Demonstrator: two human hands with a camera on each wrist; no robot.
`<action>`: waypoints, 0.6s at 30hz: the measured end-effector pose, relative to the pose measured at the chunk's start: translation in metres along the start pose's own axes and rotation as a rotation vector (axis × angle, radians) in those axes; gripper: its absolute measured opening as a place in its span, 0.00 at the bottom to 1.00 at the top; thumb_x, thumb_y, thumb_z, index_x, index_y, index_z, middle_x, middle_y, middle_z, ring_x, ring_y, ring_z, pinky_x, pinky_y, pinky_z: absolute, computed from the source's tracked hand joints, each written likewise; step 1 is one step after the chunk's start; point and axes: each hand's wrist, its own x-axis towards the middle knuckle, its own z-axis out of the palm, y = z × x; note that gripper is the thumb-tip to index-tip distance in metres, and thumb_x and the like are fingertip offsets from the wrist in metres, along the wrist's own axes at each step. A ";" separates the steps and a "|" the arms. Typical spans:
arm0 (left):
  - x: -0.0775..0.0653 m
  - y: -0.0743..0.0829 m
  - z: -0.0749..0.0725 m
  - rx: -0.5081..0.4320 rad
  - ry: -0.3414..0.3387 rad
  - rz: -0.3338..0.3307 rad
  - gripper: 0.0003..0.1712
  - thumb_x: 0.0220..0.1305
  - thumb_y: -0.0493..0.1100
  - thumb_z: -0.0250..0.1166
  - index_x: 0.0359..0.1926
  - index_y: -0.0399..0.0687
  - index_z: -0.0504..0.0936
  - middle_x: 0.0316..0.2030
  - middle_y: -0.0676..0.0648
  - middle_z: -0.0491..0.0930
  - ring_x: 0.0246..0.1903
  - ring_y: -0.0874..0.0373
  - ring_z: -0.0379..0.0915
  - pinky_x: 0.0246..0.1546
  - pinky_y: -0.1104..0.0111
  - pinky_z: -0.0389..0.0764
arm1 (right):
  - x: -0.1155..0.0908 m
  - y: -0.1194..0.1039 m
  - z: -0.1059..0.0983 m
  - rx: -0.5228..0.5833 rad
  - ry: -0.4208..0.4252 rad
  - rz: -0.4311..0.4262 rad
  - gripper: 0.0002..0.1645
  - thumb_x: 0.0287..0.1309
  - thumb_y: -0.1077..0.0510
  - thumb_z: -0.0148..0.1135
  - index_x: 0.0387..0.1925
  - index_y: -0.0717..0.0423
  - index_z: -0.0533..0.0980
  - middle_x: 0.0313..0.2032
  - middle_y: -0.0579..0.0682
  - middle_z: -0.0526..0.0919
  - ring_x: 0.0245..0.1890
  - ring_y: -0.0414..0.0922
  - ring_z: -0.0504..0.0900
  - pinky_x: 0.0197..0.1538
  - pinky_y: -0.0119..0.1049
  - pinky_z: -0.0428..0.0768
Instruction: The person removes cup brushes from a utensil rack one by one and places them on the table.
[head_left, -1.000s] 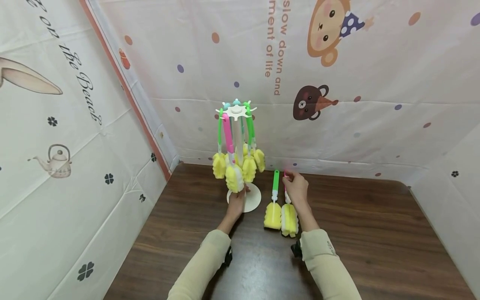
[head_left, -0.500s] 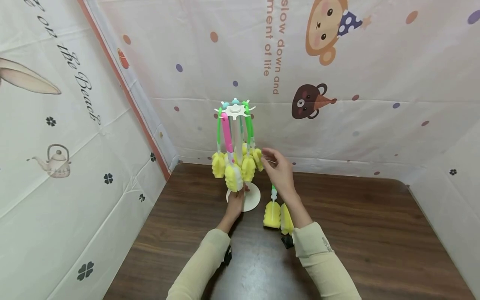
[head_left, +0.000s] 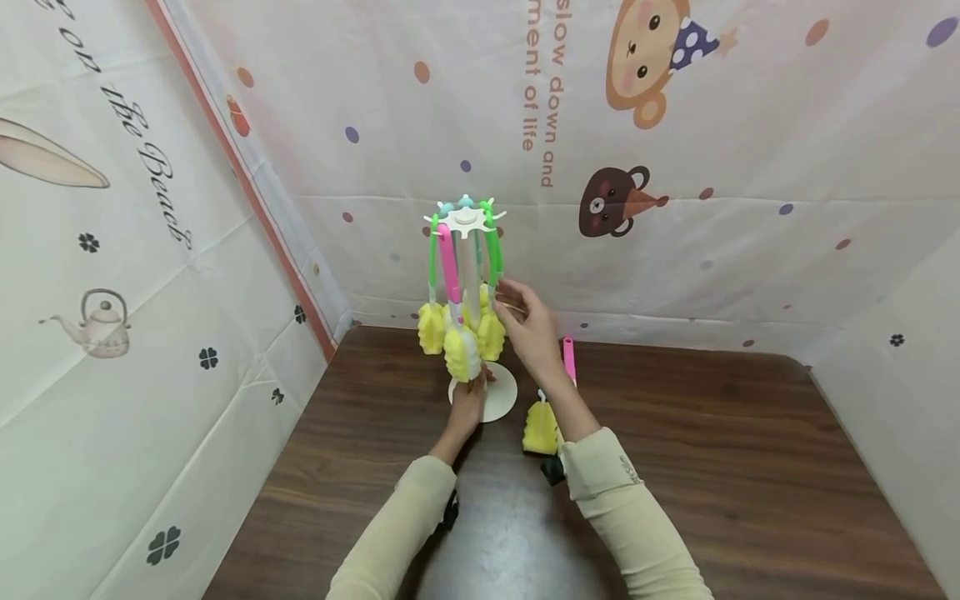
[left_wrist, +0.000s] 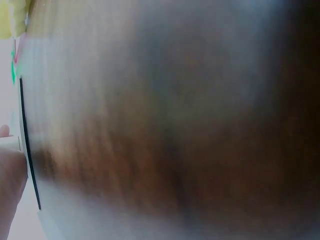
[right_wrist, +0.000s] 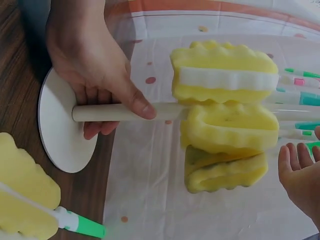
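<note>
A white stand (head_left: 467, 219) holds several hanging sponge brushes with yellow heads and green, pink or teal handles. Low on its pole (right_wrist: 167, 111), just above the round base (right_wrist: 56, 130), my left hand (head_left: 469, 398) grips it with fingers and thumb wrapped round. My right hand (head_left: 531, 329) is raised at the stand's right side, fingers loosely bent and thumb apart. In the right wrist view its fingertips (right_wrist: 294, 152) come right up to the green handles, beside the lowest hanging sponge head (right_wrist: 225, 172). In the head view this hand hides the rightmost hanging brush.
On the brown table (head_left: 712, 467) right of the stand lies a brush with a yellow head (head_left: 540, 429); its green handle (right_wrist: 90, 227) shows in the right wrist view. Beside it is a pink-handled brush (head_left: 569, 358), mostly behind my right arm. A printed curtain (head_left: 720, 250) stands behind.
My right hand has left the pink-handled brush on the table and moved left and up to the hanging brushes. My left hand has stayed on the pole.
</note>
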 end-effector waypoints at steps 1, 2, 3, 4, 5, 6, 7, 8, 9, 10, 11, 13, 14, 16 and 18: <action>0.000 0.001 0.000 -0.001 0.006 -0.002 0.29 0.81 0.56 0.48 0.51 0.33 0.81 0.46 0.37 0.83 0.54 0.43 0.78 0.63 0.48 0.72 | 0.001 -0.001 0.001 0.000 0.003 -0.001 0.24 0.70 0.61 0.63 0.64 0.62 0.74 0.60 0.60 0.80 0.59 0.53 0.81 0.62 0.41 0.79; 0.000 0.001 0.000 -0.003 0.008 -0.002 0.29 0.81 0.56 0.48 0.50 0.33 0.81 0.46 0.37 0.83 0.54 0.44 0.78 0.63 0.49 0.72 | 0.002 -0.002 0.001 0.000 0.007 0.000 0.24 0.70 0.61 0.63 0.65 0.61 0.74 0.60 0.59 0.80 0.60 0.52 0.81 0.62 0.40 0.79; 0.001 0.001 0.001 -0.004 0.009 -0.001 0.28 0.81 0.55 0.48 0.50 0.33 0.81 0.45 0.37 0.83 0.54 0.44 0.78 0.63 0.49 0.72 | 0.003 -0.003 0.002 -0.009 0.011 0.005 0.24 0.70 0.60 0.63 0.65 0.60 0.74 0.60 0.58 0.80 0.60 0.51 0.81 0.61 0.39 0.79; 0.001 0.001 0.000 -0.003 0.008 0.002 0.28 0.81 0.55 0.48 0.50 0.33 0.81 0.46 0.37 0.83 0.54 0.44 0.78 0.64 0.49 0.72 | 0.004 -0.004 0.003 -0.013 0.013 0.012 0.24 0.70 0.60 0.63 0.65 0.59 0.74 0.60 0.57 0.80 0.60 0.50 0.81 0.61 0.37 0.79; 0.001 0.000 -0.001 -0.008 0.008 0.008 0.27 0.82 0.54 0.48 0.50 0.33 0.81 0.46 0.36 0.83 0.54 0.43 0.78 0.64 0.49 0.71 | 0.005 -0.005 0.004 -0.015 0.013 0.017 0.24 0.70 0.59 0.63 0.65 0.59 0.74 0.60 0.57 0.80 0.60 0.49 0.81 0.61 0.36 0.79; 0.000 0.001 -0.002 -0.018 0.006 0.011 0.27 0.82 0.53 0.49 0.50 0.32 0.81 0.46 0.35 0.83 0.54 0.42 0.77 0.64 0.49 0.71 | 0.006 -0.006 0.004 -0.014 0.011 0.021 0.24 0.70 0.59 0.63 0.65 0.59 0.74 0.60 0.57 0.80 0.60 0.49 0.80 0.61 0.36 0.79; 0.000 0.001 -0.002 -0.029 0.004 0.017 0.26 0.82 0.52 0.49 0.50 0.31 0.81 0.46 0.34 0.82 0.53 0.41 0.77 0.64 0.48 0.71 | 0.007 -0.007 0.005 -0.015 0.009 0.027 0.25 0.70 0.59 0.63 0.65 0.59 0.73 0.60 0.57 0.80 0.61 0.49 0.80 0.61 0.35 0.79; 0.000 0.000 -0.002 -0.033 0.001 0.020 0.26 0.82 0.52 0.49 0.51 0.31 0.80 0.47 0.34 0.82 0.54 0.40 0.77 0.64 0.47 0.70 | 0.008 -0.008 0.006 -0.012 0.006 0.031 0.25 0.70 0.59 0.64 0.65 0.59 0.73 0.59 0.58 0.80 0.61 0.49 0.80 0.61 0.35 0.79; 0.000 0.000 -0.002 -0.036 -0.001 0.022 0.26 0.82 0.52 0.49 0.51 0.31 0.80 0.47 0.34 0.82 0.54 0.40 0.77 0.64 0.46 0.70 | 0.009 -0.008 0.006 -0.015 0.003 0.036 0.25 0.70 0.58 0.64 0.65 0.60 0.73 0.59 0.58 0.80 0.61 0.49 0.80 0.61 0.36 0.79; 0.000 0.000 -0.003 -0.040 -0.004 0.024 0.26 0.82 0.52 0.50 0.51 0.31 0.80 0.47 0.33 0.82 0.54 0.39 0.77 0.64 0.45 0.69 | 0.010 -0.008 0.006 -0.019 0.001 0.042 0.25 0.70 0.58 0.64 0.65 0.60 0.73 0.59 0.58 0.81 0.61 0.49 0.80 0.61 0.36 0.79; 0.000 0.001 -0.003 -0.037 -0.008 0.025 0.26 0.82 0.52 0.49 0.51 0.31 0.80 0.47 0.33 0.82 0.54 0.38 0.76 0.64 0.45 0.69 | 0.011 -0.008 0.006 -0.023 0.001 0.046 0.25 0.70 0.58 0.64 0.65 0.60 0.74 0.58 0.59 0.81 0.61 0.49 0.80 0.61 0.37 0.79; -0.001 0.001 -0.004 -0.018 -0.013 0.022 0.27 0.82 0.53 0.49 0.52 0.31 0.80 0.47 0.34 0.82 0.54 0.39 0.76 0.64 0.44 0.69 | 0.013 -0.007 0.006 -0.037 0.000 0.058 0.24 0.70 0.57 0.64 0.64 0.61 0.75 0.57 0.58 0.82 0.59 0.49 0.81 0.61 0.38 0.79; -0.001 0.001 -0.004 -0.009 -0.016 0.019 0.27 0.82 0.53 0.48 0.52 0.31 0.80 0.47 0.34 0.82 0.54 0.39 0.77 0.64 0.45 0.70 | 0.014 -0.007 0.005 -0.039 0.000 0.063 0.24 0.70 0.57 0.64 0.63 0.61 0.76 0.56 0.58 0.83 0.58 0.50 0.82 0.61 0.39 0.79; -0.001 0.002 -0.004 0.004 -0.023 0.017 0.26 0.82 0.51 0.48 0.52 0.31 0.79 0.48 0.35 0.82 0.55 0.40 0.77 0.64 0.46 0.70 | 0.016 -0.006 0.004 -0.050 -0.001 0.072 0.24 0.69 0.56 0.65 0.62 0.61 0.77 0.54 0.58 0.84 0.56 0.50 0.83 0.60 0.41 0.80; -0.001 0.002 -0.005 0.011 -0.031 0.009 0.24 0.83 0.49 0.47 0.53 0.31 0.79 0.48 0.35 0.82 0.55 0.41 0.77 0.65 0.48 0.70 | 0.018 -0.005 0.002 -0.054 -0.007 0.076 0.24 0.68 0.56 0.66 0.62 0.62 0.77 0.54 0.59 0.84 0.55 0.51 0.83 0.59 0.43 0.81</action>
